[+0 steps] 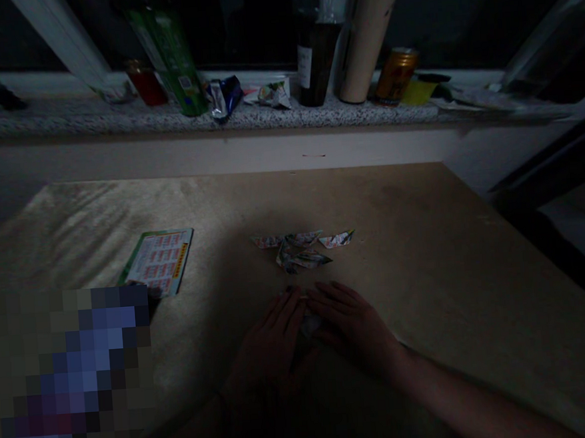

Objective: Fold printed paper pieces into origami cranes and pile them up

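On the table, my left hand (277, 327) and my right hand (347, 318) lie close together, their fingertips nearly meeting. The fingers of both are stretched out flat, angled toward each other. A small pale piece of paper (310, 324) shows between them, partly covered; its exact shape is too dark to tell. Just beyond the fingertips lie several narrow folded strips of printed paper (302, 258). One strip (338, 239) sits at the right end of this group.
A printed calendar card (162, 258) lies to the left, beside a pixelated blue area. Along the granite windowsill (260, 119) stand a green bottle (174, 67), a red jar (147, 86), a dark bottle (316, 67), a cardboard tube (367, 33) and an orange can (397, 78).
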`<state>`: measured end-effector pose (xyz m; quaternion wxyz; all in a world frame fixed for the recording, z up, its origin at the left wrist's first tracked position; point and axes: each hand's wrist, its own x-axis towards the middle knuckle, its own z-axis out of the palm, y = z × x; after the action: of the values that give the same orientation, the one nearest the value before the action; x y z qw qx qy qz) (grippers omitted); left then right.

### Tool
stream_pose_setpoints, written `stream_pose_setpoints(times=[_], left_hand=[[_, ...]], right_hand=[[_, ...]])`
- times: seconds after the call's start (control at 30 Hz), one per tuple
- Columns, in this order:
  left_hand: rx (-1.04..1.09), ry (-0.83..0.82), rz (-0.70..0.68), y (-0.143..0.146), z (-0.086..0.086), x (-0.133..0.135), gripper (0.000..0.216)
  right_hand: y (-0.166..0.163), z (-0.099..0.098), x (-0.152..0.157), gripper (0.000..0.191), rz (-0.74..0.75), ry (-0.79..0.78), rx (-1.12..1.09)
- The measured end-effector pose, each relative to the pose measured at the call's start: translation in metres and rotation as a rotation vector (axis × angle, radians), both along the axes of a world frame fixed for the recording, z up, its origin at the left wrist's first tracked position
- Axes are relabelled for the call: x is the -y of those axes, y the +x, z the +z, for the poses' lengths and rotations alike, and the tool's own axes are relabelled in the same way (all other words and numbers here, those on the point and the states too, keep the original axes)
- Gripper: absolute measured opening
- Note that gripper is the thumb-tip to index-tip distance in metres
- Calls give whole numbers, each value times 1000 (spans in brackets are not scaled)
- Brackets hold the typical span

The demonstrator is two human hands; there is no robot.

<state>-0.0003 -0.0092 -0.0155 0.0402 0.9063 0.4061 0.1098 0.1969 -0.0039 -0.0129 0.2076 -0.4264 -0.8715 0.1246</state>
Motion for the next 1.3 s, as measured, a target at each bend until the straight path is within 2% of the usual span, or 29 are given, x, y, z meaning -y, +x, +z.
stream_pose_setpoints(times=[0.3,0.53,0.73,0.9,1.07,1.23,1.3], left_hand=[[-16,-21,-36,-5,8,-11,44],[34,-40,-38,-5,14,-14,39],[64,-79,-29,-7,16,-13,42],[121,-97,-29,-6,14,-13,37],[238,-226,25,-6,15,-16,25],[353,-403,139,-9,18,-19,22],[398,-476,206,-9,21,-20,23]], right_hand=[[1,11,2,46,11,-64,-24],[2,8,2,53,36,-46,-3],[5,-5,-2,32,-25,17,-90],[7,-2,-1,19,-72,-21,-259],[4,11,-2,9,-141,-192,-395],[2,14,-6,14,-291,-308,-471],[2,13,-7,16,-306,-317,-462]])
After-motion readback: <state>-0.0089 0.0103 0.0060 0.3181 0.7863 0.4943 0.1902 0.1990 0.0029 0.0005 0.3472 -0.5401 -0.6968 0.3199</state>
